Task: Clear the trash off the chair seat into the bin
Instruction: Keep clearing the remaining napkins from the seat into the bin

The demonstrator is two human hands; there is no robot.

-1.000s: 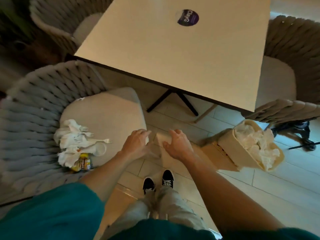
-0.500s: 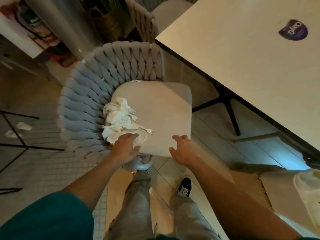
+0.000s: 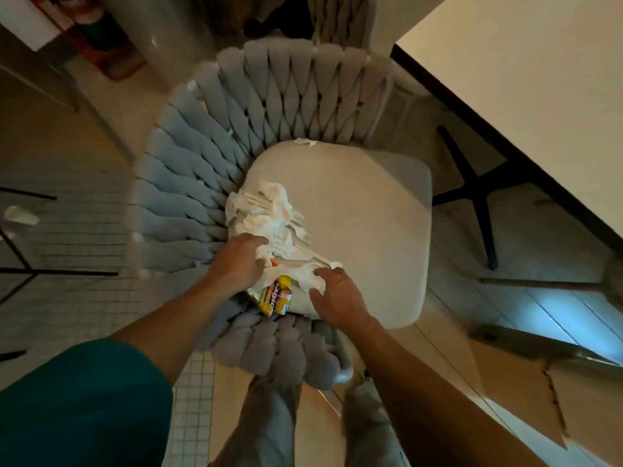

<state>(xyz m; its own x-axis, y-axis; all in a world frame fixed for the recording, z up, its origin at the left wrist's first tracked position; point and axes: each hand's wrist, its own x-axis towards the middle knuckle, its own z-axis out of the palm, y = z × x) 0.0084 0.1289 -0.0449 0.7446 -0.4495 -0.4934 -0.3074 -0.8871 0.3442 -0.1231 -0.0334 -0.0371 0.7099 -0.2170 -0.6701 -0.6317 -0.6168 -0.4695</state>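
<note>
White crumpled napkins (image 3: pixel 266 214) lie heaped on the chair seat (image 3: pixel 364 230), on its side against the woven backrest (image 3: pixel 215 156). Plastic forks (image 3: pixel 301 227) stick out of the heap toward the middle of the seat, and a yellow snack wrapper (image 3: pixel 275 295) sits at the seat's near edge, just below the napkins. One small scrap of paper (image 3: pixel 305 142) rests at the far edge of the seat, where the cushion meets the backrest.

My left hand (image 3: pixel 241 261) is on the near end of the napkin heap, fingers bent over the paper and touching it; whether they have closed around anything I cannot tell. My right hand (image 3: pixel 337 294) is beside it on the seat, fingers spread and relaxed, the fingertips at the edge of a white piece lying next to the wrapper, gripping nothing.

Right of the seat stands the pale table (image 3: pixel 526 89) on a black cross-shaped foot (image 3: pixel 472 193). Near the chair's right front corner, brown cardboard (image 3: pixel 526 396) lies on the floor. Left of the chair, well apart from the seat, a small white object (image 3: pixel 20 215) sits on the tiled floor (image 3: pixel 67 237). My teal sleeve (image 3: pixel 77 402) and grey trousers (image 3: pixel 269 423) show below the chair.
</note>
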